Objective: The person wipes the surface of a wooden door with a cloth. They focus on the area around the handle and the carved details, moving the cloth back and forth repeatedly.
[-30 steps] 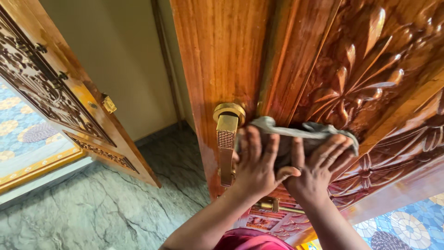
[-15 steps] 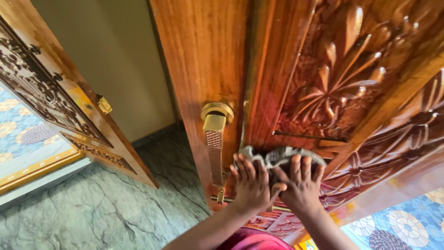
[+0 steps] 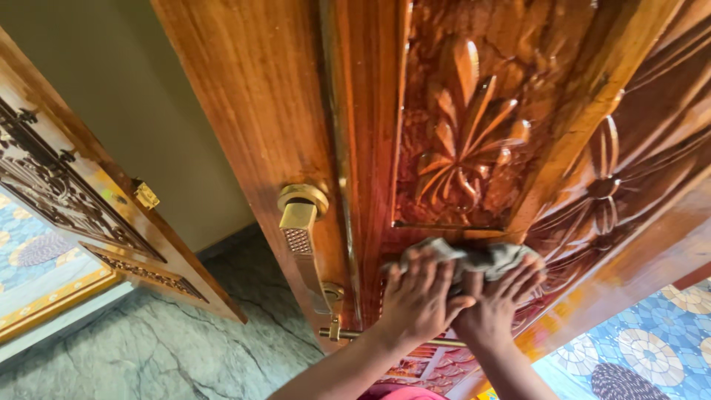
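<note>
A carved, glossy wooden door (image 3: pixel 474 141) fills the upper right of the head view. Both my hands press a crumpled grey cloth (image 3: pixel 485 257) flat against the door, just under a carved flower panel. My left hand (image 3: pixel 418 296) covers the cloth's left part with fingers spread. Beside it, my right hand (image 3: pixel 498 304) lies on the right part, thumbs nearly touching. A gold lever handle (image 3: pixel 300 226) sticks out of the door to the left of my hands. A gold bolt rod (image 3: pixel 341 335) runs below my left wrist.
A second carved door leaf (image 3: pixel 81 192) stands open at the left with a small gold latch (image 3: pixel 146 195). Grey-green marble floor (image 3: pixel 148 348) lies below. A beige wall (image 3: pixel 141 96) is behind. Blue patterned tiles (image 3: pixel 652 348) show at the bottom right.
Both hands and the cloth slid down the door from beside the handle to below the flower panel. The view shifted, so the handle now sits further left.
</note>
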